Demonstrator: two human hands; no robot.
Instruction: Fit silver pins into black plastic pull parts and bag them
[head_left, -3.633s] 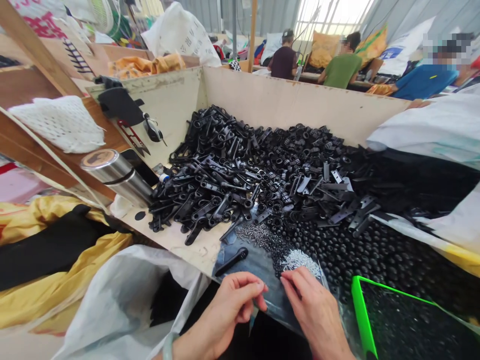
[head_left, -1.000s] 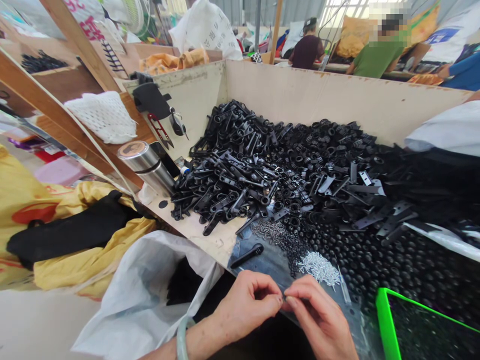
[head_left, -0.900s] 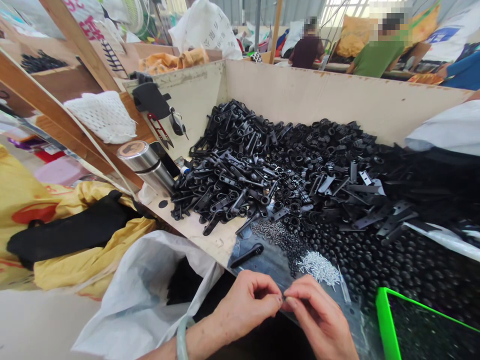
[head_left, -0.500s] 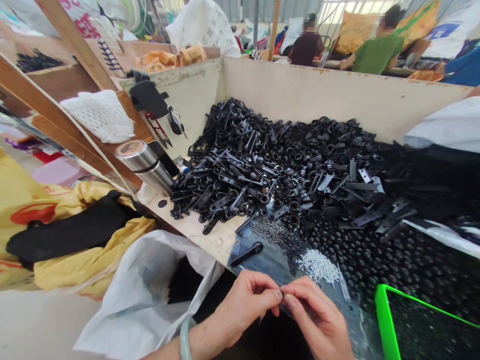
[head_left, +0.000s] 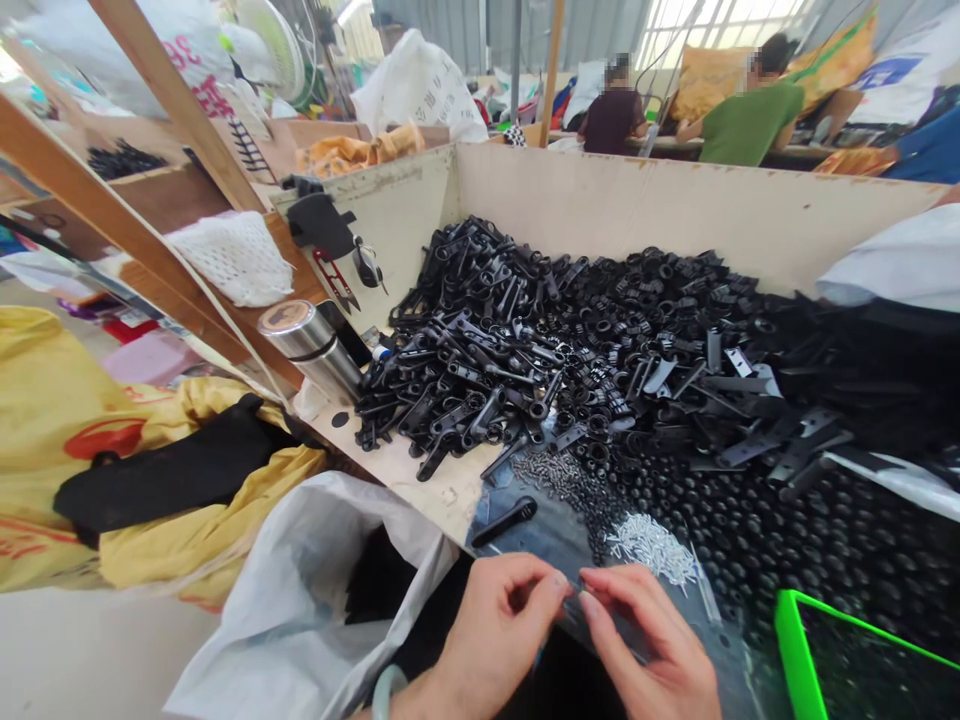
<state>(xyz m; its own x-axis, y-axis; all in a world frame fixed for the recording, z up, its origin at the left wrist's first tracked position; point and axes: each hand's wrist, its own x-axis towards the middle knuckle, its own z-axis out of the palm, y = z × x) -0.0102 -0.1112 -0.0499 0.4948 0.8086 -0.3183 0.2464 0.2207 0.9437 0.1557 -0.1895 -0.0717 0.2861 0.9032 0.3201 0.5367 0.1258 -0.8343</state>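
Note:
My left hand (head_left: 501, 625) pinches something too small to make out between thumb and forefinger, at the bottom centre. Close on its right, my right hand (head_left: 651, 635) also has its fingertips pressed together on something tiny. A narrow gap parts the two sets of fingertips. Just beyond them, a black handle-shaped piece (head_left: 505, 521) lies alone on the dark work surface (head_left: 551, 535). Small silver pins (head_left: 651, 547) form a pile beyond my right hand, beside a heap of small dark metal bits (head_left: 551, 474). Round black beads (head_left: 720, 525) spread to the right.
Large heaps of black handles (head_left: 465, 375), rings (head_left: 652, 290) and flat plates (head_left: 795, 435) fill the walled bin (head_left: 660, 200). A steel flask (head_left: 315, 350) stands left, above an open white sack (head_left: 262, 590). A green-edged tray (head_left: 799, 650) is lower right. People sit behind the bin.
My fingertips, which were touching, have moved slightly apart. The whole view has shifted, so the bin and heaps appear a little lower and further right.

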